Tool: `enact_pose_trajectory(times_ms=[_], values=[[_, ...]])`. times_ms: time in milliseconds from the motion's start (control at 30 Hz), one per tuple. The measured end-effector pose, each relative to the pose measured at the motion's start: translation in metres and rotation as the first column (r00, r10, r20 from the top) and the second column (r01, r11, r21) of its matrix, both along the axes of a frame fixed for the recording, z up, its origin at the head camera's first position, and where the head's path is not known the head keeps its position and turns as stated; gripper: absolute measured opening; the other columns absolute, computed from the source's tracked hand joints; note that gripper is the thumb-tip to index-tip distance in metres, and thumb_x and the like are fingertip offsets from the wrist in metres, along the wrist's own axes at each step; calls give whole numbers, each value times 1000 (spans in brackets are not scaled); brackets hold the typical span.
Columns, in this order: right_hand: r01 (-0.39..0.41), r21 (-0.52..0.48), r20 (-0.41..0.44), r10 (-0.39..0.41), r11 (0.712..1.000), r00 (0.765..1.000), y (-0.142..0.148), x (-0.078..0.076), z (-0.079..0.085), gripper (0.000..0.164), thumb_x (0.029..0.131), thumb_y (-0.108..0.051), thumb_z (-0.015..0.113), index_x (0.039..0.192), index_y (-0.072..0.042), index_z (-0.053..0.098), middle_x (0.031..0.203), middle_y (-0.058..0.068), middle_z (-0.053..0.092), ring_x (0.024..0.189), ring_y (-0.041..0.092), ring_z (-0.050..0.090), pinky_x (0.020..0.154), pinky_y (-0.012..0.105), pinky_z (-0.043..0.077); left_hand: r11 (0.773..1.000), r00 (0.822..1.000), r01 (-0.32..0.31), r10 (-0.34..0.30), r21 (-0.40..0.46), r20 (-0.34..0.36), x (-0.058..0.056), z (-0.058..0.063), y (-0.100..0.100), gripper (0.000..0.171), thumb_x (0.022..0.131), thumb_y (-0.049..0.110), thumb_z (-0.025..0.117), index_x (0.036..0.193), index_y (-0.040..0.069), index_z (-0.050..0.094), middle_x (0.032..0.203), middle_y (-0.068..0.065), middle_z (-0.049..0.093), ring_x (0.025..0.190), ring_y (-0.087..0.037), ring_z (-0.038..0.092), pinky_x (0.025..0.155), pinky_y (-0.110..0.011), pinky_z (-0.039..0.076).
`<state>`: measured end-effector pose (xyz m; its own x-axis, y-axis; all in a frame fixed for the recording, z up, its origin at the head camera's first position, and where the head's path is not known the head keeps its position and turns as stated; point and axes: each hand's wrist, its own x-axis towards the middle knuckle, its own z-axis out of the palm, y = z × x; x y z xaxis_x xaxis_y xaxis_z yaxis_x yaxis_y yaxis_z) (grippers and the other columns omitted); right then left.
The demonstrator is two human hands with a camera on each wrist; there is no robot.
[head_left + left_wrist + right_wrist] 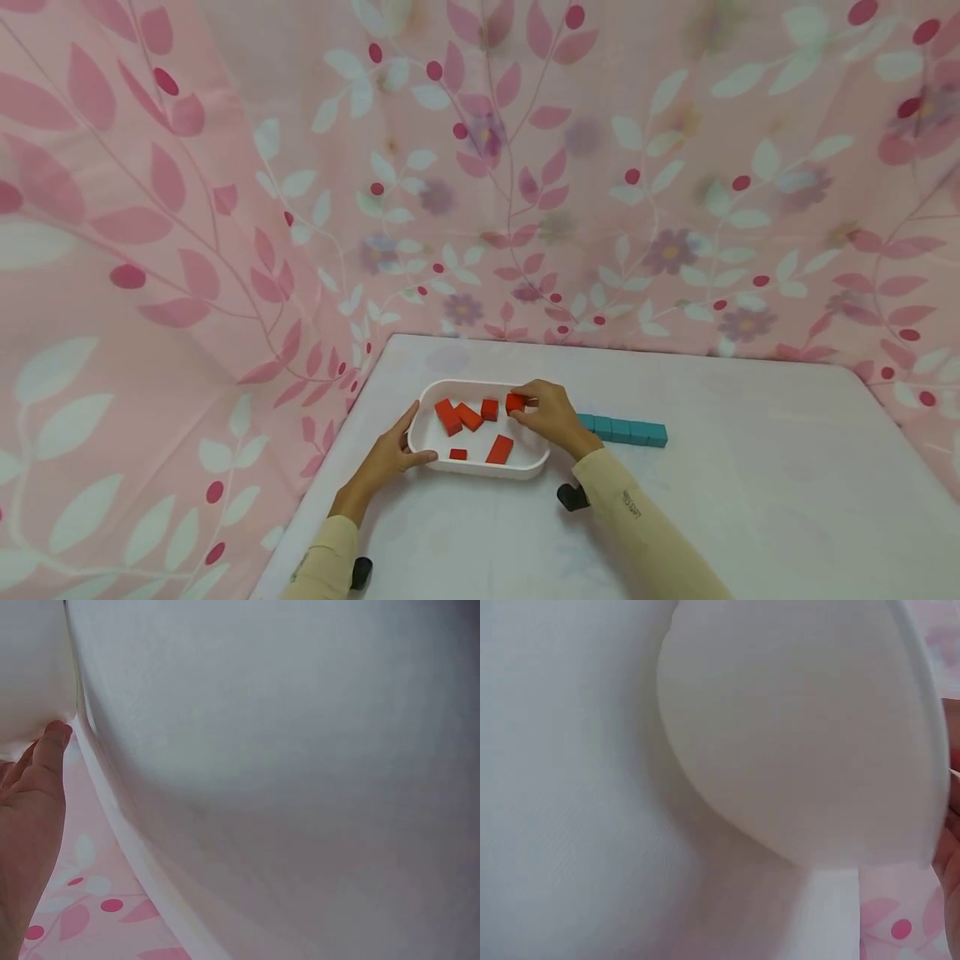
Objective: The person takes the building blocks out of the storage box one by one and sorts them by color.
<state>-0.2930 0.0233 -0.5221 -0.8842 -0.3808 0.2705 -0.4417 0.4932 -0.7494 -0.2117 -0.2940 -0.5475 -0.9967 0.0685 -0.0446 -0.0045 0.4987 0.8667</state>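
Observation:
My left hand [386,458] grips the left end of a white oblong plastic container [483,472], its thumb along the near wall and the other fingers against the left side. Inside lie several red blocks [499,449], some cube-like and some longer. Over the container's right end, my right hand [553,414] pinches a red cube [513,403] between thumb and fingers. In the left wrist view, my left hand [34,814] shows at the edge, touching the container. The right wrist view shows the container's outer wall [802,735], with part of my right hand [949,862] beyond it.
A straight row of teal cubes [621,430] lies on the white table [750,500] to the right, its left end behind my right hand. Pink leaf-patterned cloth [525,167] hangs behind the table and along its left side. Black wrist-camera parts [573,497] sit under the sleeves.

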Motion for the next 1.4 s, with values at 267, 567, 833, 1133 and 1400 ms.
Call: enact_pose_trajectory(times_ms=[267,567,833,1133,1400], values=[[34,-137,-60,-43,990,997,33,17,5,41,80,-16,82,118,-6,71,108,0,69,98,18,66,82,36,57,1000,1000,0,0,-6,3,1,0,0,105,73,27,87,156,27,24,155,-8,34,128,-31,51,96,-39,49],[38,-108,-66,-45,993,997,85,42,14,42,79,-16,83,118,-13,71,110,-3,67,101,19,65,82,43,56,1000,1000,3,-3,-23,10,0,0,0,106,72,30,87,156,29,23,156,-6,33,129,-29,50,98,-39,48],[41,-51,-104,-47,998,994,127,64,9,38,74,-12,86,110,-10,72,103,-4,68,92,13,66,80,32,57,1000,1000,7,-7,-10,2,1,4,1,106,73,27,87,157,26,23,156,-8,33,128,-31,51,96,-38,49],[50,-28,24,-49,998,998,149,83,-8,34,76,-4,83,108,-8,72,104,-1,67,94,17,67,80,32,57,1000,1000,8,-7,-12,20,0,0,-2,106,73,28,87,157,28,22,156,-7,32,129,-30,50,97,-38,48],[57,11,108,-58,998,992,154,90,-23,34,77,-7,83,109,-9,73,107,1,67,97,21,66,79,30,57,999,999,34,-33,13,-11,0,3,0,104,75,24,86,157,23,22,156,-11,32,126,-32,52,97,-42,49]])
